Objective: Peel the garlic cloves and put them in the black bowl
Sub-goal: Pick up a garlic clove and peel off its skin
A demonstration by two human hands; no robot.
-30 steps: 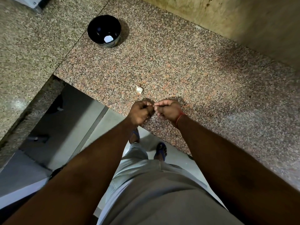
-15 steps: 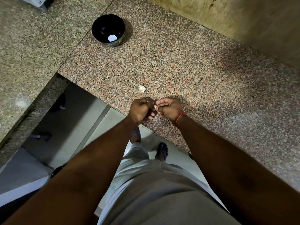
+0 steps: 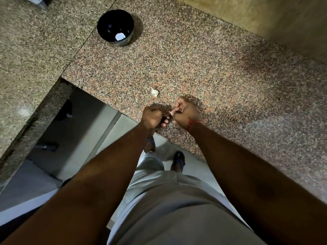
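The right hand (image 3: 185, 113) is curled up over the near edge of the granite counter (image 3: 221, 71), thumb and forefinger pinching a small pale garlic clove (image 3: 171, 113) at its left side. A red thread (image 3: 192, 123) circles that wrist. Touching the same clove from the other side, the left hand (image 3: 154, 118) is balled with its fingers folded under, fingertips nipping the clove too; how much of the skin is off is too small to tell. The two hands meet knuckle to knuckle just above the counter's lip.

Just beyond the hands, a little to their left, another garlic clove (image 3: 154, 92) lies loose on the stone, pale and with a bit of stem sticking up. Well beyond that, far off to the left of the hands, stands the black bowl (image 3: 115, 27), with one white piece (image 3: 120, 36) lying in its bottom. Below the hands, past the counter's edge, the person's grey shorts (image 3: 177, 209) and sandalled feet (image 3: 177, 160) show over a tiled floor.
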